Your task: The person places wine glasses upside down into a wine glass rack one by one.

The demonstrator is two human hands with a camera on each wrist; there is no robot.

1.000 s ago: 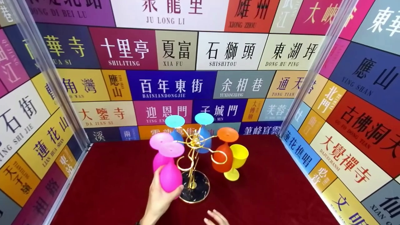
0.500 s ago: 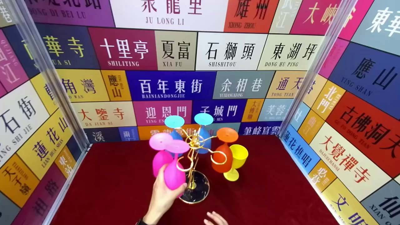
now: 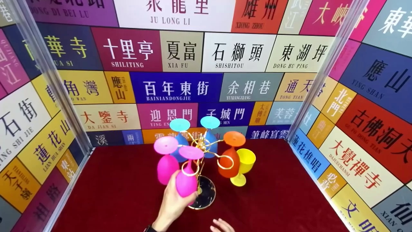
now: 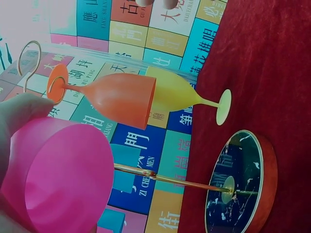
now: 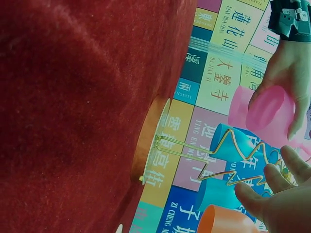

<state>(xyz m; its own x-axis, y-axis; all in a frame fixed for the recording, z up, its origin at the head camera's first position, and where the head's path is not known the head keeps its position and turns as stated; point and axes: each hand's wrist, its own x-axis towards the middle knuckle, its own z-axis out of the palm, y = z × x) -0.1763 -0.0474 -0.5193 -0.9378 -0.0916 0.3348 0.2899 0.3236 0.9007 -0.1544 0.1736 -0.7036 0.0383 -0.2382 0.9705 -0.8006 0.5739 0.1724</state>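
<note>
My left hand (image 3: 173, 203) grips the bowl of an upside-down pink goblet (image 3: 187, 185), fingers and thumb wrapped round it. The goblet's foot is uppermost, and its stem lines up with a gold wire loop (image 3: 190, 168) of the goblet rack. In the left wrist view the bowl's mouth faces down toward the rack's dark marbled base (image 4: 223, 194). Low in the head view, only the fingers of my right hand (image 3: 222, 225) show; the right wrist view has them extended and slightly bent, holding nothing, overlapping the rack's wires.
Another pink goblet (image 3: 167, 169), two blue goblets (image 3: 210, 145) and an orange goblet (image 3: 229, 164) hang upside down around the rack. A yellow goblet (image 3: 247, 161) stands upright on the dark red cloth (image 3: 273, 199), behind the orange one. Lettered panels wall in the back and sides.
My left hand has moved right with the pink goblet, bringing its stem from left of the front wire loop to the loop. My right hand stays nearly still.
</note>
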